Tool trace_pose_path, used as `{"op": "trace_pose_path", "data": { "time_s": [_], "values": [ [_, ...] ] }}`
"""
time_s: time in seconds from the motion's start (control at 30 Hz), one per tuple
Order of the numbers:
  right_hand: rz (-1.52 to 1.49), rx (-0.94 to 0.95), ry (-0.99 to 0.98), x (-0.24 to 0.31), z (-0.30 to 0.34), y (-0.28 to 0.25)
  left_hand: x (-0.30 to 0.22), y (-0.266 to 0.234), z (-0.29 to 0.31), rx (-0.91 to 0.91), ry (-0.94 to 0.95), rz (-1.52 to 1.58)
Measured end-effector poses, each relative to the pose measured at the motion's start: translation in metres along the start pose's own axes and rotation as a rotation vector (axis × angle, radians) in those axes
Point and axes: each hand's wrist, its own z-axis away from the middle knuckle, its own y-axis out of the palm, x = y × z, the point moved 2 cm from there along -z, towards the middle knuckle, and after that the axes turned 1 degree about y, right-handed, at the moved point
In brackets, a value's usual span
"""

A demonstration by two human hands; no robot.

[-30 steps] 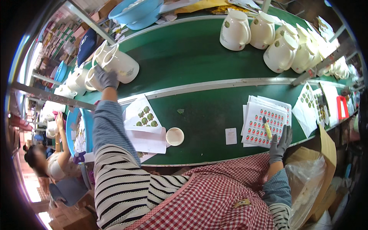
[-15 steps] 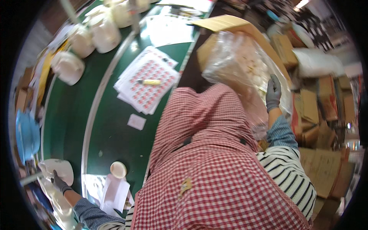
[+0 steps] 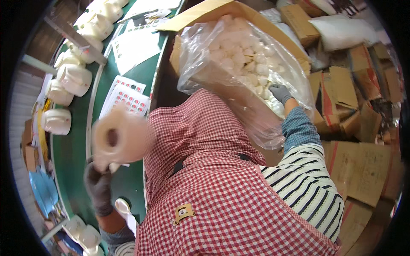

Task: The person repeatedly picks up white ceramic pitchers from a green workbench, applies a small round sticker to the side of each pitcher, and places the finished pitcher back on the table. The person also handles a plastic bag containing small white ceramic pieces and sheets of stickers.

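My left hand (image 3: 98, 187), in a dark grey glove, holds up a cream plastic vessel (image 3: 117, 137), blurred by motion, over the green belt (image 3: 77, 141). My right hand (image 3: 280, 92), also gloved, reaches into a clear plastic bag (image 3: 239, 68) full of small white parts (image 3: 239, 55) inside a cardboard box (image 3: 205, 13). Its fingers lie among the parts; whether they grip one is hidden. My red checked apron (image 3: 213, 183) fills the lower middle.
Several cream vessels (image 3: 70, 79) stand along the belt's far side, and more (image 3: 83, 232) at its near end. Sticker sheets (image 3: 126, 96) and white paper (image 3: 134, 47) lie on the belt. A small white cap (image 3: 123, 206) sits by my left wrist. Stacked cardboard boxes (image 3: 358, 123) crowd the right.
My view has swung further right toward the box. My left hand has lifted a cream vessel off the belt. My right hand has gone down into the bag of white parts.
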Motion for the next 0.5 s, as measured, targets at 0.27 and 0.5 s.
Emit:
{"op": "trace_pose_path", "data": {
  "time_s": [0.27, 0.5],
  "values": [
    [0.363, 0.554, 0.238, -0.012, 0.027, 0.038, -0.023, 0.076, -0.014, 0.298, 0.032, -0.075],
    [0.480, 0.624, 0.249, -0.046, 0.040, 0.082, -0.006, 0.071, -0.018, 0.348, 0.117, -0.034]
  ]
}}
